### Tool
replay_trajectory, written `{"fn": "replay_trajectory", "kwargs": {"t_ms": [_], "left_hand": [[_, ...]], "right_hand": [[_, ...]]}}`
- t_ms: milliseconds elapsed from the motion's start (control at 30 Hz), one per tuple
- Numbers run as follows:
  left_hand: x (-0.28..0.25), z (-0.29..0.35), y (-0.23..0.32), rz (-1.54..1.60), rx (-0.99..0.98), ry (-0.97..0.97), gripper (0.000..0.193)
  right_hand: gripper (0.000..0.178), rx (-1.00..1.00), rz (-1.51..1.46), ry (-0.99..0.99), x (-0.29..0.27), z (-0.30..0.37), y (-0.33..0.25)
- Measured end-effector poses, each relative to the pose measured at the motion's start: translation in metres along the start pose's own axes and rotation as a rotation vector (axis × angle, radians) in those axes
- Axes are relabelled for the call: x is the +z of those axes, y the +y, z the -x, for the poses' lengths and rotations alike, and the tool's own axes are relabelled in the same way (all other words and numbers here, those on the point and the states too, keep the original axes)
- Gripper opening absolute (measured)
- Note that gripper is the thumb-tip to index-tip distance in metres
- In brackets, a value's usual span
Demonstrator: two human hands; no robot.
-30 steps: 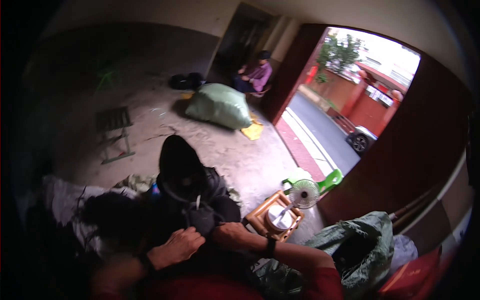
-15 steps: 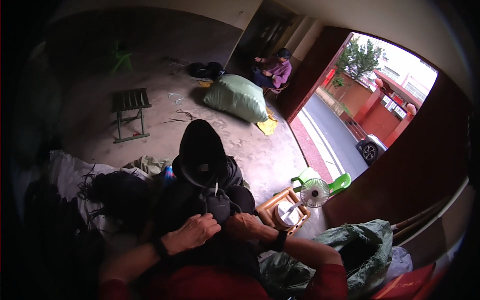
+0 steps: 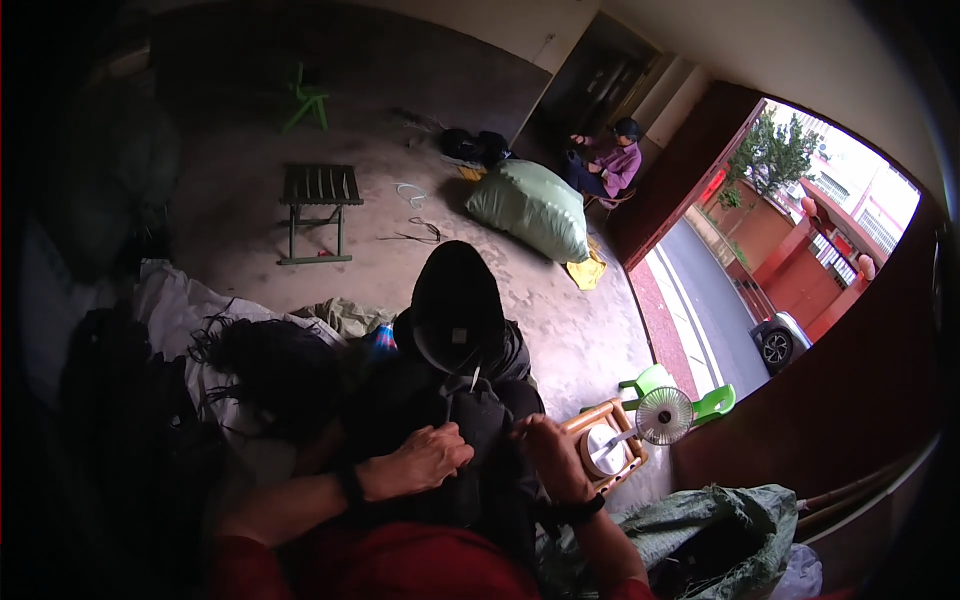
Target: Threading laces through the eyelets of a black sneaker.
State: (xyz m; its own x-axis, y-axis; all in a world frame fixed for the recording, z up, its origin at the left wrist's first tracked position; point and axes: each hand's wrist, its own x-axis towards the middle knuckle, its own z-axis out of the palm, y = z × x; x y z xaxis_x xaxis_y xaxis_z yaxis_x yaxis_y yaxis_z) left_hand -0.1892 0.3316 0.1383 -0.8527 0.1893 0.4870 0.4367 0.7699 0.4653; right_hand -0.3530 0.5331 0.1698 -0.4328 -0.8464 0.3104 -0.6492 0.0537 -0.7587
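Note:
A dark grey cloth piece (image 3: pixel 478 420) lies over my lap, its exact kind hard to tell in the shadow. A black, rounded, cap-like piece (image 3: pixel 458 300) with a small pale square stands just beyond it, and a thin white strip (image 3: pixel 475 378) shows between the two. My left hand (image 3: pixel 425 460) is closed at the cloth's left edge, fingers curled on it. Off to the cloth's right, my right hand (image 3: pixel 555 460) is raised with its fingers bent together; whatever they may hold is too small to see.
A small fan (image 3: pixel 664 415) stands on a bamboo stool (image 3: pixel 630 470) at my right, beside a green plastic chair (image 3: pixel 714 402). Nearer lies a green woven sack (image 3: pixel 740 500). Black fibrous stuff (image 3: pixel 265 370) is heaped at left. Farther off are a folding stool (image 3: pixel 320 190), a stuffed sack (image 3: pixel 530 210) and a seated person (image 3: pixel 612 165).
My right hand has moved away from the cloth, to the right and up. My left hand stays at its edge. The whole view has shifted, so the scene sits farther right.

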Motion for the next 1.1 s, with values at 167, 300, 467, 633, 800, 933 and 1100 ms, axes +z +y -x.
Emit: {"fn": "replay_trajectory", "kwargs": {"t_ms": [167, 300, 467, 633, 800, 933, 1100], "left_hand": [[-0.013, 0.002, 0.017, -0.225, 0.004, 0.011, 0.012], [-0.034, -0.003, 0.037, -0.593, 0.073, -0.002, 0.003], [-0.026, -0.013, 0.027, -0.652, 0.084, -0.198, 0.005], [-0.012, -0.024, -0.002, -0.253, -0.225, -0.489, 0.02], [-0.026, -0.051, 0.003, -0.113, -0.512, -0.705, 0.021], [-0.032, -0.056, 0.001, -0.03, -0.604, -0.67, 0.02], [-0.035, -0.059, 0.002, 0.058, -0.717, -0.636, 0.02]], "right_hand": [[0.024, 0.582, -1.014, 0.098, 0.019, -0.004, -0.024], [0.02, 0.593, -0.702, -0.029, 0.02, -0.012, -0.048], [0.003, 0.129, 0.098, 0.383, -0.078, 0.032, 0.072], [0.022, 0.439, -0.247, 1.078, -0.218, 0.114, 0.105], [0.016, 0.601, -0.544, 0.848, -0.135, 0.122, 0.156], [0.022, 0.617, -0.669, 0.501, -0.05, 0.074, 0.091], [0.02, 0.455, -0.596, 0.34, -0.007, 0.047, 0.045]]}}
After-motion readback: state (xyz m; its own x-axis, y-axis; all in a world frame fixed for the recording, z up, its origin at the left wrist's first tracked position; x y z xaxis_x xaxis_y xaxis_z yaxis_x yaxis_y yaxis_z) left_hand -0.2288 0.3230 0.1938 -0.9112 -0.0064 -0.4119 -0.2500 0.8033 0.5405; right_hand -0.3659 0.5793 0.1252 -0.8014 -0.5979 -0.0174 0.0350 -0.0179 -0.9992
